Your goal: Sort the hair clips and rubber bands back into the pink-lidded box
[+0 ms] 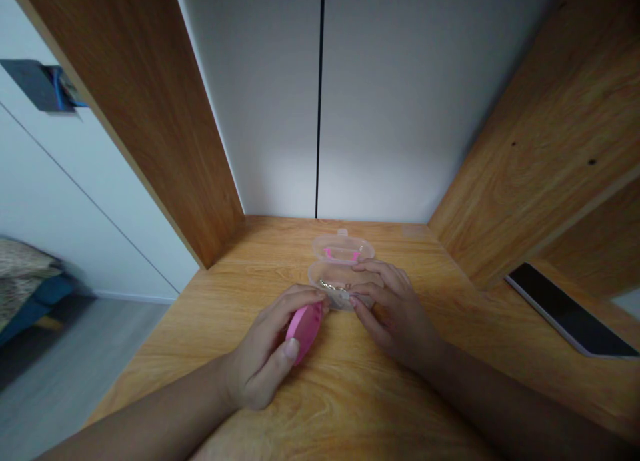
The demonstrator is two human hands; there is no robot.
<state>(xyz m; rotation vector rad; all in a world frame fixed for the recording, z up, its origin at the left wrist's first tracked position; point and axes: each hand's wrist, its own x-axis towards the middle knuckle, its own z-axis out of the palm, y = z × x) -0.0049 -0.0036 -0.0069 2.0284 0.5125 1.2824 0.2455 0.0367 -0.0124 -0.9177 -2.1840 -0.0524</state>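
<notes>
My left hand [267,344] is closed round a flat pink disc-shaped thing with a rounded edge [305,331], its thumb on the near side and its fingers over the top. Its kind does not show clearly. In front of the hands lies a clear plastic case [320,271], its lid [345,242] folded back and fitted with a pink handle. Small shiny metal pieces [330,285] are in the case, too blurred to name. My right hand [393,311] reaches over the case's right side, thumb and forefinger pinched at the metal pieces. What they hold is hidden.
The case rests on a wooden desktop [240,321] against a white panel [280,147]. Wooden side walls [165,127] stand left and right. A dark-screened phone or tablet [565,311] lies at the right. Beyond the desk's left edge are grey floor and a cloth-covered blue thing [35,307].
</notes>
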